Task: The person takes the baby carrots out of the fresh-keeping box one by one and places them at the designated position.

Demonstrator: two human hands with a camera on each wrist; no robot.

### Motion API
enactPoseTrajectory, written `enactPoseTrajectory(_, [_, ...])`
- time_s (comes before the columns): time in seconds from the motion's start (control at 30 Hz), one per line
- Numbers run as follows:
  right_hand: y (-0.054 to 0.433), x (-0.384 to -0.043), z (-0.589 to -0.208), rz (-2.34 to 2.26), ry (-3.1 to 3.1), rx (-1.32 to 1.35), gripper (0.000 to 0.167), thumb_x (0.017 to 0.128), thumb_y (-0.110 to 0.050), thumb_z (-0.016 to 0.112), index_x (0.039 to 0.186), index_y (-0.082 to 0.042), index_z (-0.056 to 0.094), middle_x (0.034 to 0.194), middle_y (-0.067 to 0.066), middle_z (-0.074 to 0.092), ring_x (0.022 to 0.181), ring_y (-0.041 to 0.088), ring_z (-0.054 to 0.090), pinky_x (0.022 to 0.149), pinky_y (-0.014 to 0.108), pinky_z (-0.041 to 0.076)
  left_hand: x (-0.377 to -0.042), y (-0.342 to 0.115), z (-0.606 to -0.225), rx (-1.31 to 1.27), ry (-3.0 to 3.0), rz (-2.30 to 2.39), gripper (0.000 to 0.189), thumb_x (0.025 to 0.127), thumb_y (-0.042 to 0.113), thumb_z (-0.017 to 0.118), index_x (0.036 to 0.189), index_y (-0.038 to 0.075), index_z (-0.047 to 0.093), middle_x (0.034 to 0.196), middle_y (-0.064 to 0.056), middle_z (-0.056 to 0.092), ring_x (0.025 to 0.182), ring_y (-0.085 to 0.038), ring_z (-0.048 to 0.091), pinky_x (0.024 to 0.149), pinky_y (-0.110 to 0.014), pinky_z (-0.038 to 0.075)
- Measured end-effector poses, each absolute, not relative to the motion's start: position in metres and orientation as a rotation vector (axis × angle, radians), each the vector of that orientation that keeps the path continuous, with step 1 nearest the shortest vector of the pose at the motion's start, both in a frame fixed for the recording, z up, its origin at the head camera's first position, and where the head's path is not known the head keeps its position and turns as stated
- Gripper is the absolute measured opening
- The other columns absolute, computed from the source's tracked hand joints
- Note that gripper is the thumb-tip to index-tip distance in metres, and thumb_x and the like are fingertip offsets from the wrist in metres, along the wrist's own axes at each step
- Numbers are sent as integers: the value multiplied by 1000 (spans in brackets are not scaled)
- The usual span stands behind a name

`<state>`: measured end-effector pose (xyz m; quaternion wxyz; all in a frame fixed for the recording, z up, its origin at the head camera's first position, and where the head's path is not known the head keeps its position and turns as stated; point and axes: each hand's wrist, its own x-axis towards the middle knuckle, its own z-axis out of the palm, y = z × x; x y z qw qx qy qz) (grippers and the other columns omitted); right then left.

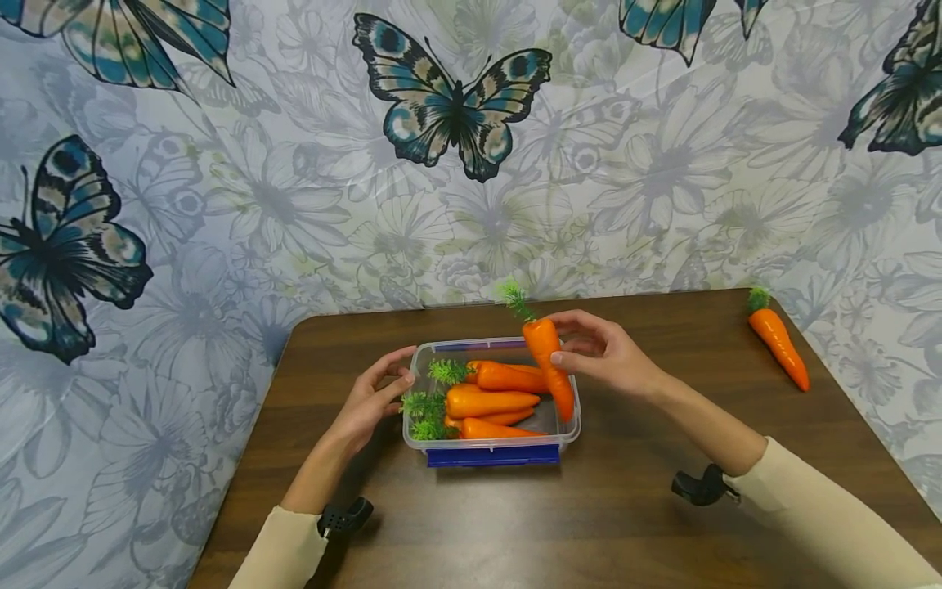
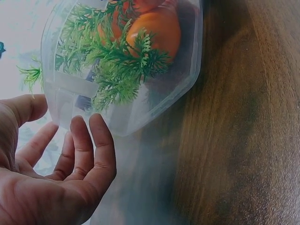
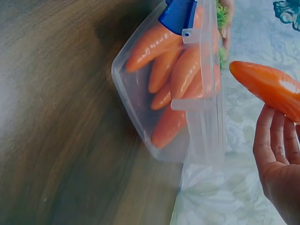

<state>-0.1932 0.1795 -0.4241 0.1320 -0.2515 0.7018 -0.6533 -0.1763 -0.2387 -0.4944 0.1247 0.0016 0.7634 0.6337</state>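
A clear plastic container (image 1: 570, 438) with blue clips stands on the table with several orange toy carrots (image 1: 491, 401) inside, their green tops toward its left side. My right hand (image 1: 614, 360) pinches another carrot (image 1: 550, 360) over the container's right end, leafy top up and tip slanting down. In the right wrist view, that held carrot (image 3: 269, 86) is above the rim. At the container's left end, my left hand (image 1: 368, 402) rests its fingertips by the outer wall. The left wrist view shows those fingers (image 2: 83, 145) loosely bent and spread.
One more carrot (image 1: 780, 345) lies near the right edge of the brown wooden table (image 1: 625, 523). Behind the table hangs a cloth-like backdrop (image 1: 500, 229) printed with butterflies and flowers. Black straps with small devices (image 1: 346, 517) sit at both wrists.
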Motion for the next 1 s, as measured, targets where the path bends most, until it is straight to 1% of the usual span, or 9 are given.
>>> enactPoseTrajectory(0.13, [190,-192,-425,-1927,2007,-689,50,103,-4,69,151,-6,54,133,0,71,109,17,77,88,35,66,-177,-239,-495,-2,2231,1841,51,109,28,67,158,32,53,129,-6,52,117,-34,54,92,-40,55])
enactPoseTrajectory(0.23, [198,-192,-426,-1947,2025,-673,51,103,-3,69,152,-7,53,134,0,69,108,16,77,87,35,66,-177,-239,-495,-4,2234,1835,52,109,29,67,158,32,52,129,-6,51,120,-35,54,95,-41,55])
enactPoseTrajectory(0.37, [209,-193,-428,-1990,2045,-663,55,103,-2,69,155,-8,51,136,2,65,105,15,76,86,34,66,-177,-239,-496,2,2231,1841,52,109,29,67,158,31,53,129,-7,51,119,-34,54,94,-41,55])
enactPoseTrajectory(0.53, [220,-192,-428,-2027,2049,-612,58,103,-1,69,157,-9,50,133,2,64,101,13,75,86,35,66,-178,-239,-497,5,2227,1846,52,109,29,67,158,31,53,129,-6,51,118,-33,54,93,-41,55])
enactPoseTrajectory(0.77, [241,-190,-431,-2064,2050,-562,57,103,1,67,157,-10,50,130,2,63,99,11,76,83,35,67,-176,-239,-496,5,2230,1841,52,109,31,67,159,31,52,129,-6,51,123,-36,53,96,-42,56])
enactPoseTrajectory(0.9, [256,-191,-438,-2079,2062,-526,56,104,1,66,157,-9,49,127,1,64,100,10,76,82,34,67,-175,-238,-495,24,2216,1850,52,109,31,66,159,31,51,130,-6,50,123,-36,53,94,-41,55])
enactPoseTrajectory(1.0, [268,-193,-446,-2080,2076,-471,55,105,1,65,157,-9,49,124,-1,66,101,9,76,82,34,66,-175,-238,-495,32,2208,1855,52,109,31,66,159,31,51,131,-6,50,121,-34,53,91,-40,53])
